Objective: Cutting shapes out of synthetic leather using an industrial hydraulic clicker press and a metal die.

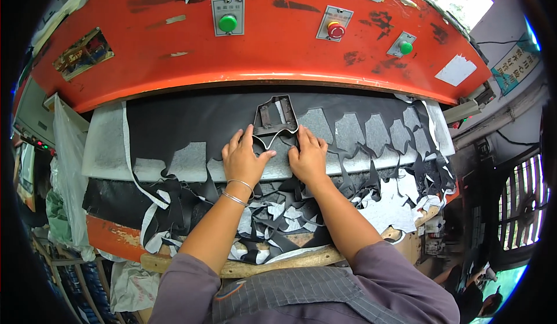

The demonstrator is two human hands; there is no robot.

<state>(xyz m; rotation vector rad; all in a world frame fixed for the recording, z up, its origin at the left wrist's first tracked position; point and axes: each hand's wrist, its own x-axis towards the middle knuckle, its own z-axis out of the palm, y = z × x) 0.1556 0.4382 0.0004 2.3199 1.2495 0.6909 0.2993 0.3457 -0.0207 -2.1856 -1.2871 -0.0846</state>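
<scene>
A dark metal cutting die (277, 115) with a shaped, shiny lower edge rests on a sheet of black leather-like material (191, 118) at the middle of the cutting bed. My left hand (243, 160) grips the die's lower left side, its fingers along the curved edge and its thumb near the lower tip. At the lower right side, my right hand (308, 157) holds the same die, its fingertips against the edge. To the right, a row of shaped cut-outs in the sheet bares the pale grey cutting board (350, 131). Another cut-out (188, 160) shows at the left.
Behind the bed spans a red press beam (261, 42) with green buttons (227, 23) and a red button (336, 30). Black and white scraps (284, 214) lie heaped along the near side, above a wooden rail (243, 268). A clear plastic sheet (69, 167) hangs at left.
</scene>
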